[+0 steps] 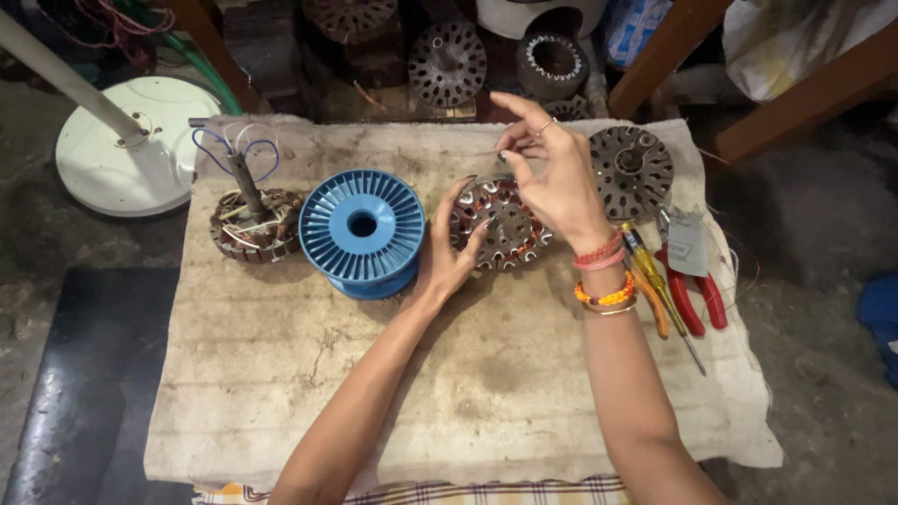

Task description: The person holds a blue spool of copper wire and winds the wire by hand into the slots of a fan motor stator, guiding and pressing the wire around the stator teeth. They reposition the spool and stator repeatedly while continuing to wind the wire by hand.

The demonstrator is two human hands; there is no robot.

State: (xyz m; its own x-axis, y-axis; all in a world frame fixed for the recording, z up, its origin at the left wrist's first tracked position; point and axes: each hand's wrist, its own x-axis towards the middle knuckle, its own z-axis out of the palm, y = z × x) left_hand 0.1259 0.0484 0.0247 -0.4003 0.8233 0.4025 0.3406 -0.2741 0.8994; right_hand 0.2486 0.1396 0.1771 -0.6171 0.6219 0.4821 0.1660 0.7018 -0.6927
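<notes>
The spool [362,232] is bright blue with ribbed radial lines. The stator [500,223] shows copper-orange windings on grey slotted metal. The cloth [449,365] over the surface is dirty beige with brown stains. The pliers [692,299] have red handles; the screwdriver [650,271] is yellow-handled. The bangles [603,281] are orange, red and gold.

On the cloth lie three motor stators: one with a shaft and blue leads [253,223], one partly wound with copper [505,224], one bare [631,171]. There is one blue plastic spool [362,232], one yellow-handled screwdriver [655,281], one pair of red-handled pliers [697,290]. Two hands show: left hand [449,252], right hand [552,173].
</notes>
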